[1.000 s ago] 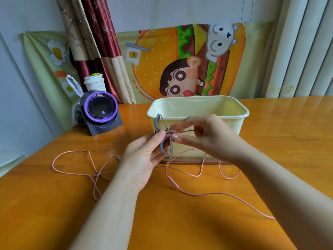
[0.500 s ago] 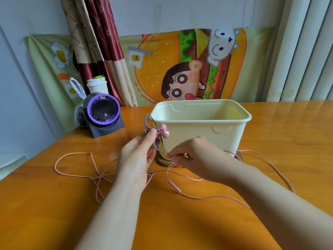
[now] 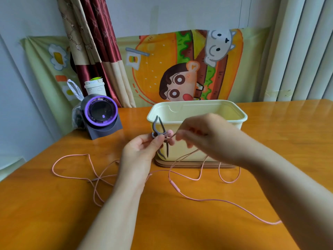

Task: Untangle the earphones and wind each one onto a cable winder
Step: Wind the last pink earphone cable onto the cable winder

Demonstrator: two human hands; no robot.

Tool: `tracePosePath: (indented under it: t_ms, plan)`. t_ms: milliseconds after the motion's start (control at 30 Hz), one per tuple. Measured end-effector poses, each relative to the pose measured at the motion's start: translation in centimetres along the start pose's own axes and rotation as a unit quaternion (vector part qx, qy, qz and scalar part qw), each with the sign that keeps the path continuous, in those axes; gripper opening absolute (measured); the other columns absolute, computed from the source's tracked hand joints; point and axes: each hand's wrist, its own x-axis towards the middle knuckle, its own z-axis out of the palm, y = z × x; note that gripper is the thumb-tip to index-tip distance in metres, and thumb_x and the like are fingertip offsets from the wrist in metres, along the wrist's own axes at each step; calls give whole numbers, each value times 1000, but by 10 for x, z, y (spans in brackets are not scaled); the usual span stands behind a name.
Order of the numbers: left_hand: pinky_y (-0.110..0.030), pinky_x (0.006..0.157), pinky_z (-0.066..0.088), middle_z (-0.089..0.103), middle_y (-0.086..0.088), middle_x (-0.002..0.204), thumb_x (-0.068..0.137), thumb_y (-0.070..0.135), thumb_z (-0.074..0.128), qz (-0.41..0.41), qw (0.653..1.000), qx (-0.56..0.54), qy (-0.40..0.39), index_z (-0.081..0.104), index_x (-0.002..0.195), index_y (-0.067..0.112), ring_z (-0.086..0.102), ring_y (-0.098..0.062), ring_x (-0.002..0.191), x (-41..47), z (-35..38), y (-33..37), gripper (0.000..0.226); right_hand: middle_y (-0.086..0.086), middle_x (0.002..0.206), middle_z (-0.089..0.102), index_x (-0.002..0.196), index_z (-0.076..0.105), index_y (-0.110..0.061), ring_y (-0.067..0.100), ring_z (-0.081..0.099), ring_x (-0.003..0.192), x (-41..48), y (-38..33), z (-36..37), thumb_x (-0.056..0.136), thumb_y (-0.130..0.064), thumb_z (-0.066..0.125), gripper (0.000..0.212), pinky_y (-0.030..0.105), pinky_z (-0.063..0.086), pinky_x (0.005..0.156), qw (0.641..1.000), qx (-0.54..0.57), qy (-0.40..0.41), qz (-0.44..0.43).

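Winding under way: a person's left hand (image 3: 142, 150) grips a grey winder (image 3: 158, 127) upright in front of a cream tub (image 3: 198, 105). Thumb and fingers are curled round the winder's waist, where a pink earbud (image 3: 169, 132) sits tucked. The right hand (image 3: 207, 136), blurred, pinches the pink cable (image 3: 198, 197) just beside the winder.

From that pinch the cable drops to the counter (image 3: 54, 222) and trails in loose loops past the tub's base. It runs through an inline remote (image 3: 175, 185) and away toward the right. A tangle (image 3: 97, 179) of pink cable lies crossed over itself at left; whether it belongs to a second earphone cannot be told.

The cable looks thin, light and limp, so it will answer only to pulling, and slack is likely to snag on its own loops. The best hold is probably a light pinch close to the winder, sliding along as each turn goes on, with mild tension to seat the wraps. The remote is a stiffer lump that may sit awkwardly in a turn. The winder's prongs look flexible, and holding its middle leaves both ends free.
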Motion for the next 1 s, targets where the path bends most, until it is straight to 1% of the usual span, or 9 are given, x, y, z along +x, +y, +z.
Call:
tracePosePath:
  t_ms: [100,200,333,433,533,633,733,833,1000]
  plan:
    - [-25,91,49,77,7,91,85,28,66,28,996,37,-70,70,99,19,69,-4,94,-4,6,3,17,-7,61,59,79,68,-14,0,50,54,0,6,-13,90,-33,60,24,14,39,52,998,21,51,35]
    - [-8,71,49,76,9,83,88,14,65,45,991,46,-120,67,94,14,70,0,83,-7,11,4,7,-9,55,53,71,64,-12,2,46,51,0,11,-15,86,-35,64,28,14,37,50,995,28,80,42]
    - [-29,89,53,77,0,91,77,24,70,56,980,49,-185,65,98,9,73,-15,91,-6,12,3,26,-10,52,52,66,62,-12,3,42,46,3,18,-13,84,-39,64,32,13,34,45,991,64,99,58]
    - [-37,94,52,76,-5,99,70,33,73,59,979,29,-191,67,100,10,70,-23,99,-4,9,3,38,-15,46,52,64,60,-17,0,43,45,4,23,-10,83,-39,63,30,10,32,44,985,105,111,80]
    - [-44,94,51,74,-11,104,68,42,82,50,971,-60,-226,72,97,16,69,-30,100,-2,8,1,41,-14,47,51,65,60,-14,1,41,45,4,30,0,81,-42,62,33,12,31,47,975,171,93,107]
    - [-28,80,55,72,-8,98,61,36,88,17,937,-225,-267,75,97,15,69,-22,89,2,6,2,44,4,58,46,68,59,-5,12,34,54,3,35,20,73,-51,58,47,26,27,52,963,239,53,113]
    - [-21,73,55,72,-2,89,62,24,84,-17,917,-318,-241,78,92,12,70,-12,81,4,8,5,32,-2,57,37,59,57,-22,5,28,51,3,33,38,80,-50,53,35,20,23,49,965,238,52,102]
    - [-20,68,56,71,4,82,69,20,66,-47,911,-368,-182,80,81,13,70,-7,75,2,7,9,20,-9,52,33,55,55,-32,6,26,46,2,31,45,93,-37,51,39,17,22,45,982,169,43,75]
    - [-23,82,50,71,7,89,86,26,56,-64,944,-316,-74,76,92,19,69,-3,87,2,3,6,23,-1,63,52,89,62,-16,11,44,56,-2,28,57,100,-26,45,23,24,36,53,1000,7,-12,14]
